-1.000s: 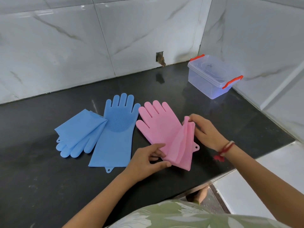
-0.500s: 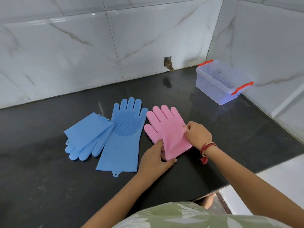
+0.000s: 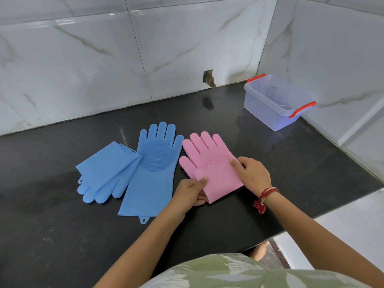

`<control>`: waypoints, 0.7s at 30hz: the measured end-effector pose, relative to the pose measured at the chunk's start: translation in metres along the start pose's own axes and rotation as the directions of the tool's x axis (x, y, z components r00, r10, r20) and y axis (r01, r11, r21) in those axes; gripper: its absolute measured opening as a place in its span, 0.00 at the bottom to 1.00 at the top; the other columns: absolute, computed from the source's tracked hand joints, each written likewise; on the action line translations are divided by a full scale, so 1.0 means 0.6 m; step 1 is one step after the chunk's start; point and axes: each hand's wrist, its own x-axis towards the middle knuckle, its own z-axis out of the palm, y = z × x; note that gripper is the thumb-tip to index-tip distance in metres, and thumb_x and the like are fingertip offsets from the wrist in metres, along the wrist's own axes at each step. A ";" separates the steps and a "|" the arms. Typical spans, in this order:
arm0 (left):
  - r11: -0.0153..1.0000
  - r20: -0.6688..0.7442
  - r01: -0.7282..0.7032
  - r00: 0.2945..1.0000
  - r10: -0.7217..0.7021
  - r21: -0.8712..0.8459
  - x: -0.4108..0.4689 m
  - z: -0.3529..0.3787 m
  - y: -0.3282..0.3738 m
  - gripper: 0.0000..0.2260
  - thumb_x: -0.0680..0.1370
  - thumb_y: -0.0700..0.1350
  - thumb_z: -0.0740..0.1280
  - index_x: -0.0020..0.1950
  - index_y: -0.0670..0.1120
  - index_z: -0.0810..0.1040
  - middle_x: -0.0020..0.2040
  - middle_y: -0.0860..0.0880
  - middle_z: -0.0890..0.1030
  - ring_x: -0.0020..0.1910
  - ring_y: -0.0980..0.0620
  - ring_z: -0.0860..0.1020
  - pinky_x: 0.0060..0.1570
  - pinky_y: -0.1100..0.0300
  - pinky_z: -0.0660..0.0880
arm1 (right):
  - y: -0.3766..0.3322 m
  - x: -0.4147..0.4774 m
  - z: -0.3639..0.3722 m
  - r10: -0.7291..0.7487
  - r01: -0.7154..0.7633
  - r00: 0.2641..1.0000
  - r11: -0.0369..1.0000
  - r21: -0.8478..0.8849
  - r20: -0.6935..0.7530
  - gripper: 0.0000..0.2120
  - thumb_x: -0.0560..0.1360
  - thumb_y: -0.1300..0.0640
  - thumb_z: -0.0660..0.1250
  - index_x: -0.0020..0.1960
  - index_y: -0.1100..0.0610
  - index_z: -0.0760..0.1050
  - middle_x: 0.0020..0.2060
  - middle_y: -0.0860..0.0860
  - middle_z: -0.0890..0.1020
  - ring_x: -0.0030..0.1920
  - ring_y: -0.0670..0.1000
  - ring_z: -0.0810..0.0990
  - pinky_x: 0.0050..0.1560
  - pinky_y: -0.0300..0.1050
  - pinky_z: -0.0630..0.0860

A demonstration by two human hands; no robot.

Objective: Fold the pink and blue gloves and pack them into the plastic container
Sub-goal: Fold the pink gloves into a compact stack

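Note:
The pink gloves (image 3: 209, 163) lie on the black counter (image 3: 270, 163), the cuff end folded up over the palm. My left hand (image 3: 192, 193) pinches the fold's lower left corner. My right hand (image 3: 250, 174) holds the folded cuff's right edge, thumb on top. One blue glove (image 3: 154, 169) lies flat and unfolded to the left, fingers pointing to the wall. A second blue glove (image 3: 106, 173), folded in half, lies further left. The clear plastic container (image 3: 274, 100) with red handles stands lidded at the back right corner.
Marble-tiled walls close the counter at the back and right. A small hole in the wall (image 3: 208, 77) sits above the counter's back edge. The counter's front edge (image 3: 291, 227) runs diagonally at the lower right, with floor beyond.
The pink cuff, held raised a second ago, has been folded forward and laid flat over the glove's palm. Both hands moved with it and now hold the fold down.

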 end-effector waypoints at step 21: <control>-0.092 0.438 -0.567 0.512 0.738 0.819 0.002 -0.014 -0.017 0.14 0.74 0.40 0.70 0.59 0.46 0.78 0.57 0.47 0.80 0.59 0.49 0.77 0.69 0.50 0.62 | 0.037 0.009 -0.024 -0.548 0.568 0.822 0.808 -0.157 0.154 0.14 0.76 0.65 0.61 0.57 0.55 0.81 0.61 0.50 0.80 0.62 0.55 0.76 0.61 0.46 0.72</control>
